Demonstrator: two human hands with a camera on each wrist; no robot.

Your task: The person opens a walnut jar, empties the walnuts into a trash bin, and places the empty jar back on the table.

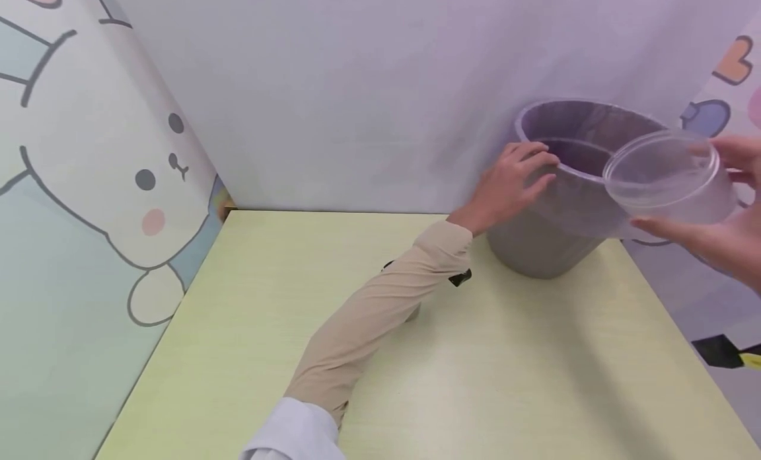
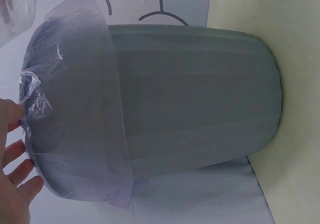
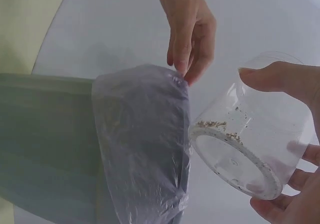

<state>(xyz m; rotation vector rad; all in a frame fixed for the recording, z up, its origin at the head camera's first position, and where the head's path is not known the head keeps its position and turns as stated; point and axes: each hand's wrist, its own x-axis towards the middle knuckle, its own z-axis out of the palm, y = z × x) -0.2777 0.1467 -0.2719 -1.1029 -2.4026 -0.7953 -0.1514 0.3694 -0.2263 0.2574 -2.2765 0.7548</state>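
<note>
A grey trash can (image 1: 547, 242) stands at the back right of the table, lined with a thin, translucent plastic bag (image 2: 90, 114) folded down over its rim. My left hand (image 1: 511, 182) holds the near left part of the rim, fingers over the edge and thumb outside, on the bag. In my right hand (image 1: 734, 209) is a clear plastic jar (image 1: 666, 176), gripped around its side just right of the can's rim. Tilted, the jar has brown crumbs (image 3: 212, 124) along its bottom edge in the right wrist view. The can's floor is hidden.
The pale yellow-green table (image 1: 505, 381) ends at a grey-white curtain (image 1: 327, 103) behind. A cartoon-printed panel (image 1: 89, 182) borders the left side. A small black piece (image 1: 460, 278) shows beside my left sleeve (image 1: 380, 314), which hides part of the table.
</note>
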